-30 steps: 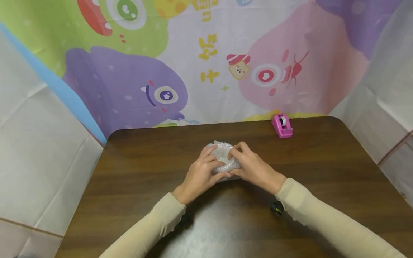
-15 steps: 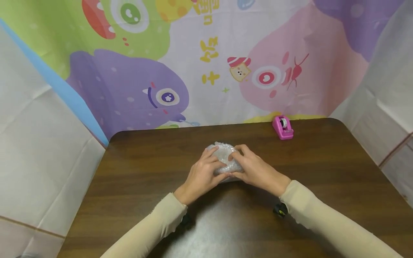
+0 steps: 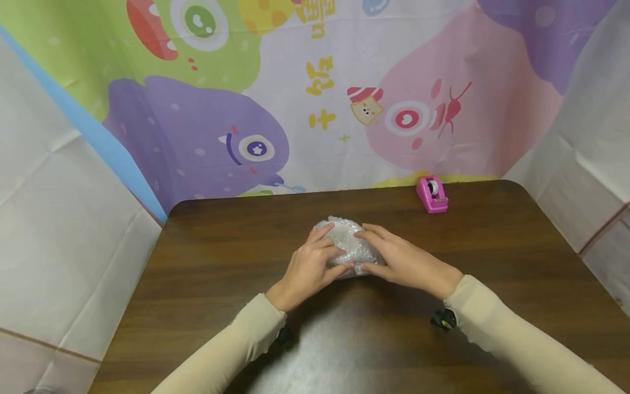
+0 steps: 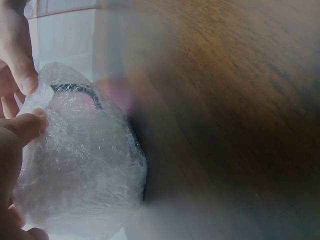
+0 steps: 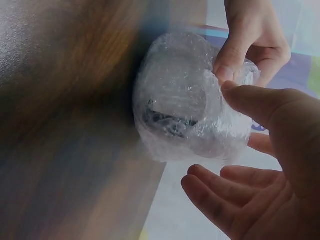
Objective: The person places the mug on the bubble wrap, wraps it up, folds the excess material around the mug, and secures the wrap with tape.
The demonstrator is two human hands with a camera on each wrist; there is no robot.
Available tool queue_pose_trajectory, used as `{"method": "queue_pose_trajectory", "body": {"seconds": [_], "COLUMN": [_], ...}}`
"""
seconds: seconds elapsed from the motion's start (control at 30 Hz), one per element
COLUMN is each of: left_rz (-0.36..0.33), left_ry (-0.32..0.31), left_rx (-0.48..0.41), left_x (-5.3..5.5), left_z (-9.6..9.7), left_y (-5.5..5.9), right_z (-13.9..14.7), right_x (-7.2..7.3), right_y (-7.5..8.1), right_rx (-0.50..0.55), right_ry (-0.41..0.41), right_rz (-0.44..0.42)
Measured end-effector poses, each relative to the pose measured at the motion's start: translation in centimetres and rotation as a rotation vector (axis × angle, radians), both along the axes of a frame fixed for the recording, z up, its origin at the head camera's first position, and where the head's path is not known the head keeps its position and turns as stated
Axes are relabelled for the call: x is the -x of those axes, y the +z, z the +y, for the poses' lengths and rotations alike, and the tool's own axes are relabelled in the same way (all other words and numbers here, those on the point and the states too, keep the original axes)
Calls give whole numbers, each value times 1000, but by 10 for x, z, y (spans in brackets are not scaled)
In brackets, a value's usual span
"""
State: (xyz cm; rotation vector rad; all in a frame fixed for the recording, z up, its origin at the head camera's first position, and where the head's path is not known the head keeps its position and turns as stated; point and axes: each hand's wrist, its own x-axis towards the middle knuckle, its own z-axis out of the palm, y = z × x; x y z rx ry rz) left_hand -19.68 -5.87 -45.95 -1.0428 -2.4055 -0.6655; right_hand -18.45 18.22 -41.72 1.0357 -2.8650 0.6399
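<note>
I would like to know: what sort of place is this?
Probably an indoor tabletop workspace, perhaps an improvised one: there is a dark table, a cartoon-printed cloth behind it, and a pink tape dispenser near its far edge.

Head view bright, clear; wrist views dimmer, hazy.
Glare pales the near table (image 3: 325, 355); the wrap (image 3: 344, 232) glints.

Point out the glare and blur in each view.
Head view: pale glare on the near tabletop; left wrist view: milky haze, a smeared pink patch beyond the clear wrap; right wrist view: small glints on the wrap, much of the tabletop blurred.
</note>
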Motion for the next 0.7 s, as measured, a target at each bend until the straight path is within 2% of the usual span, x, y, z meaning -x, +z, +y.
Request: {"method": "queue_pose_trajectory", "body": {"seconds": [0.3,0.7], "left_rz": [-10,-9], "left_ry": [-5,6], "left_rx": [-11,-6], "left_x": [-1,-1], "left_z": [0,1], "left_y": [1,1], "right_z": [21,45], "right_x": [1,3], "right_y": [5,2], "right_rx": [18,54], "right_ry": [-25,-133], "right_rz": [23,11]}}
